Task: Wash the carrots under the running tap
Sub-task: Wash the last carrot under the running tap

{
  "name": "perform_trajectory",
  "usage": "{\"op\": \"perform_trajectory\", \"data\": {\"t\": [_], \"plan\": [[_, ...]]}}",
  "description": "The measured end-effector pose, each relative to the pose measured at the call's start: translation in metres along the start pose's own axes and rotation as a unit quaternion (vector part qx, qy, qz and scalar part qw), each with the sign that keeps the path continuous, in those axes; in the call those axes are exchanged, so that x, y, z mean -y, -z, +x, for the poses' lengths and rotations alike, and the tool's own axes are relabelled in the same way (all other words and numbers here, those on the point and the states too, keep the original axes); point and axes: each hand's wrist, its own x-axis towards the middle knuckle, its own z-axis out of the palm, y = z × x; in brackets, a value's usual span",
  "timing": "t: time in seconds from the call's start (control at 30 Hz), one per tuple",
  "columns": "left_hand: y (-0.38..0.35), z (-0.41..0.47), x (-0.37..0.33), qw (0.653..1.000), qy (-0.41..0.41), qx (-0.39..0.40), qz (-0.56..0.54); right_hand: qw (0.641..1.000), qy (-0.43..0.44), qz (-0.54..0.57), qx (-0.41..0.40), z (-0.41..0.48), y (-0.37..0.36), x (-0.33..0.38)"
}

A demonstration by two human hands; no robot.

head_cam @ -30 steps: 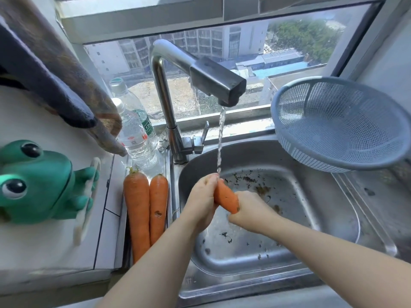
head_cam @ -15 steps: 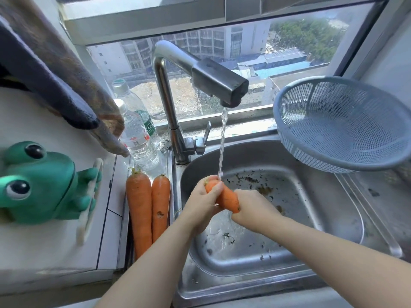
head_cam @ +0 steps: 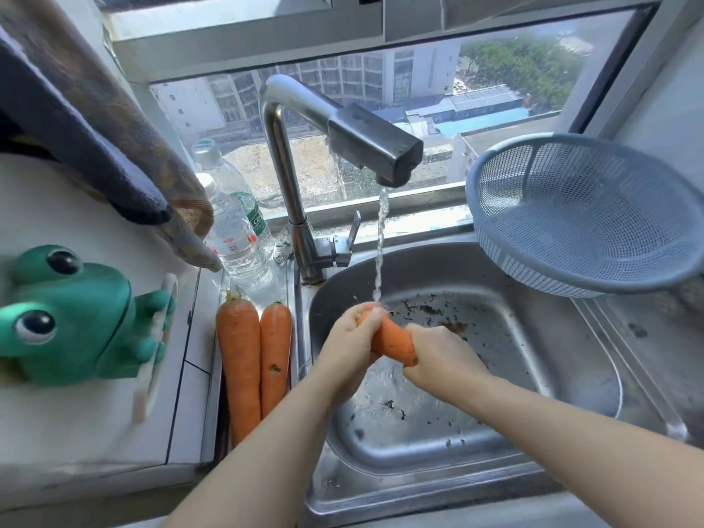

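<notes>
The carrot (head_cam: 394,339) lay slantwise over the sink (head_cam: 533,375), its upper end right under the stream (head_cam: 379,253) from the tap (head_cam: 343,135). My left grip (head_cam: 348,344) curled round that upper end and my right grip (head_cam: 442,360) wrapped the lower tip, both forearms reaching in from below. A longer carrot (head_cam: 238,356) and a shorter carrot (head_cam: 275,348) lay touching on the bench (head_cam: 190,375) just left of the sink, near two water bottles (head_cam: 236,238). A blue colander (head_cam: 586,215) sat tilted at the sink's right rim.

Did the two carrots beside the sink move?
No. The two carrots still lie side by side against the sink rim's left edge.
</notes>
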Motion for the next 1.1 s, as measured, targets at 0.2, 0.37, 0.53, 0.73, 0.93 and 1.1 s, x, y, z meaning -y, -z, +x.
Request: {"op": "perform_trajectory", "data": {"t": [0.2,0.37,0.53,0.73,0.93,1.1], "plan": [[0.009,-0.005,-0.006,0.993,0.035,0.099,-0.049,0.999,-0.009,0.032,0.018,-0.001,0.002,-0.009],[0.008,-0.001,-0.002,0.999,-0.009,0.049,0.015,1.000,0.005,0.004,-0.005,0.000,0.003,-0.002],[-0.012,0.005,-0.004,0.985,0.030,-0.091,-0.146,0.996,0.032,-0.070,-0.037,-0.001,0.009,0.000],[0.003,-0.008,-0.007,0.969,0.048,0.044,-0.238,0.999,0.034,-0.017,-0.029,-0.001,0.010,-0.004],[-0.010,0.003,-0.006,0.986,0.033,-0.054,-0.156,0.997,0.028,-0.063,-0.037,0.001,0.009,-0.001],[-0.004,-0.005,-0.013,0.983,0.035,0.015,-0.177,0.998,0.028,-0.038,-0.037,0.004,0.015,-0.004]]}}
